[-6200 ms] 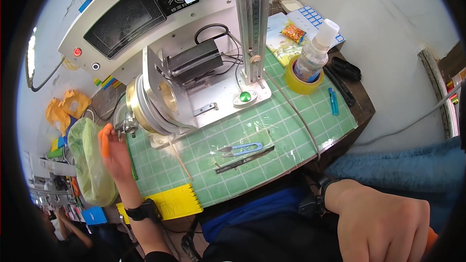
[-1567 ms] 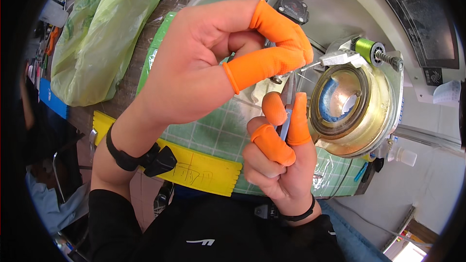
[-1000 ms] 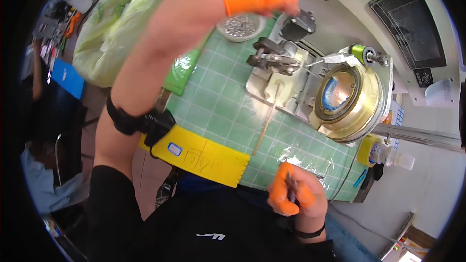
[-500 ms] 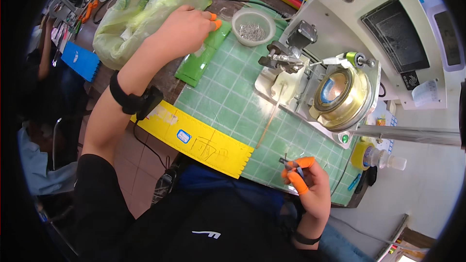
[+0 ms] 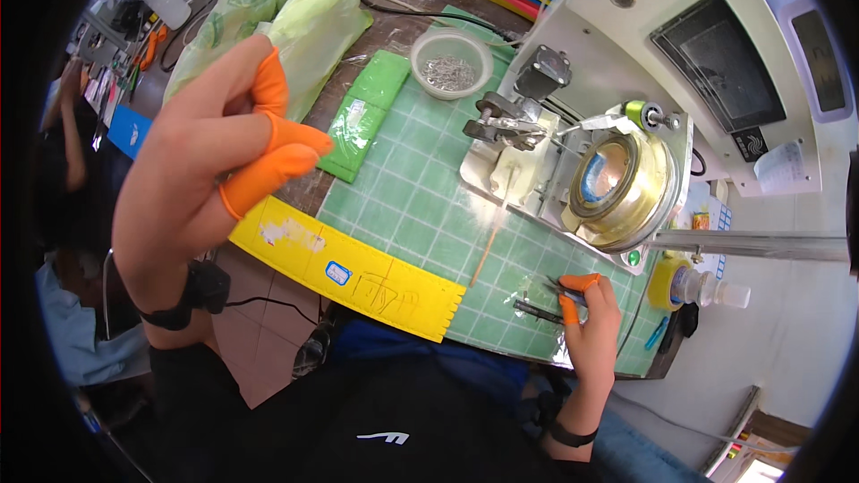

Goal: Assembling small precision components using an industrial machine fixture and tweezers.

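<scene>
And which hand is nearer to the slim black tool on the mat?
Right: the right hand is beside the slim black tool; the left hand is raised, far to its left.

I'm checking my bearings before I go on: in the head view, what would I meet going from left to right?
Left hand → green packet → white bowl → right hand → yellow tape roll → purple-framed device.
</scene>
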`<state>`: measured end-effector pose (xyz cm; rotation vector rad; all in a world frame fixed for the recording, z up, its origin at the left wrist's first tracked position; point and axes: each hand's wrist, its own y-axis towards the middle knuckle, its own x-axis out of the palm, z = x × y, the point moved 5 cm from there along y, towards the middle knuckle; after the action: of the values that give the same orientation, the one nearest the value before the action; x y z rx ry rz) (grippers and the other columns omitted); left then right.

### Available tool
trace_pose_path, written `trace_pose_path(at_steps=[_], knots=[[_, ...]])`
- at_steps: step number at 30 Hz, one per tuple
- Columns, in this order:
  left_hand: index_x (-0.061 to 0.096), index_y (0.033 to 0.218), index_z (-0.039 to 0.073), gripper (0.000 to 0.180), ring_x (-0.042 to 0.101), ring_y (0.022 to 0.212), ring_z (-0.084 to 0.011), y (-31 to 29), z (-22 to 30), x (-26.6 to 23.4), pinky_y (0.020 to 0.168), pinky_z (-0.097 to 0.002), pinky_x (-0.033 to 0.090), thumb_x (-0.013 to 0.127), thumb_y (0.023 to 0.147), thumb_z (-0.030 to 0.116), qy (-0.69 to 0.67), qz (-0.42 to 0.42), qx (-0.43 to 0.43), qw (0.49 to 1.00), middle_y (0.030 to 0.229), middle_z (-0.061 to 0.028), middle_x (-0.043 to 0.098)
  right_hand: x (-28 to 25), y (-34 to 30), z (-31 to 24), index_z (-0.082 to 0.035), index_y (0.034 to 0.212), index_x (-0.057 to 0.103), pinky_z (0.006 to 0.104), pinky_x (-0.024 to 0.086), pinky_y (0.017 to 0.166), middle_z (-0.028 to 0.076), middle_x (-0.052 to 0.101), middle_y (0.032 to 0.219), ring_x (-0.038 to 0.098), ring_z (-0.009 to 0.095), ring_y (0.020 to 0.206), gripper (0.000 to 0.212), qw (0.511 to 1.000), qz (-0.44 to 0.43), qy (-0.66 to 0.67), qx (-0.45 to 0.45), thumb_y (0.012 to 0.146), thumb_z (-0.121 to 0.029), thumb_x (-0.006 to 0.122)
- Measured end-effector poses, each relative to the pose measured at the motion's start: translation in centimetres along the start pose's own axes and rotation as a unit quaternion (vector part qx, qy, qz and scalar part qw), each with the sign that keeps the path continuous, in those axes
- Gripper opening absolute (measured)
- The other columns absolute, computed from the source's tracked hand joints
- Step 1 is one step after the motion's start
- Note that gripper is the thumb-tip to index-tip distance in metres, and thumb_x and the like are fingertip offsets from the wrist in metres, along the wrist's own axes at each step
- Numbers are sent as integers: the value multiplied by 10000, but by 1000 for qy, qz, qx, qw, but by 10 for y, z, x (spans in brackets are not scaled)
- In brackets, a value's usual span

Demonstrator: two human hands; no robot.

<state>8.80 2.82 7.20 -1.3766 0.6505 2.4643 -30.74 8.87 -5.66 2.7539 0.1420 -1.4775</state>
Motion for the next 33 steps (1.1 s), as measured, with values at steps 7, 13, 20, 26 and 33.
trace_pose_path(at_steps=[7,13,20,26,33], knots=[[795,1006,-21,436,405,605,-115,21,-16,42,601,-282,298,490,1085,280,-263,116,-28,957,670,-8,439,-2,4,-27,-16,1089,695,393,527,809,150,659,1006,653,353,916,242,998,16,22,-62,856,-6,761],[756,1108,-74,557,463,682,-107,55,-13,79,677,-288,384,361,1107,319,-419,91,-13,903,808,-36,536,9,27,-85,-29,1132,703,357,541,765,142,689,1015,674,315,873,240,960,-37,198,-194,899,-46,757],[750,1127,-86,503,510,741,-129,57,-3,84,728,-293,435,423,1104,295,-459,82,2,884,1074,-75,492,28,57,-115,-19,1269,640,339,536,794,134,684,1087,664,218,888,287,914,-55,337,-219,986,-62,662],[764,1013,-69,424,472,748,-130,59,-5,89,696,-281,398,470,1099,225,-361,66,16,930,883,-37,476,64,78,-108,-53,1438,470,283,448,901,57,560,1212,540,108,923,401,824,37,563,-46,1102,-268,516],[775,989,-10,444,501,777,-151,77,7,94,740,-308,419,470,1097,293,-444,70,-15,893,857,-74,596,76,104,-108,-86,1301,520,256,419,878,3,527,1107,465,86,915,254,772,146,618,-3,1130,-268,477]])
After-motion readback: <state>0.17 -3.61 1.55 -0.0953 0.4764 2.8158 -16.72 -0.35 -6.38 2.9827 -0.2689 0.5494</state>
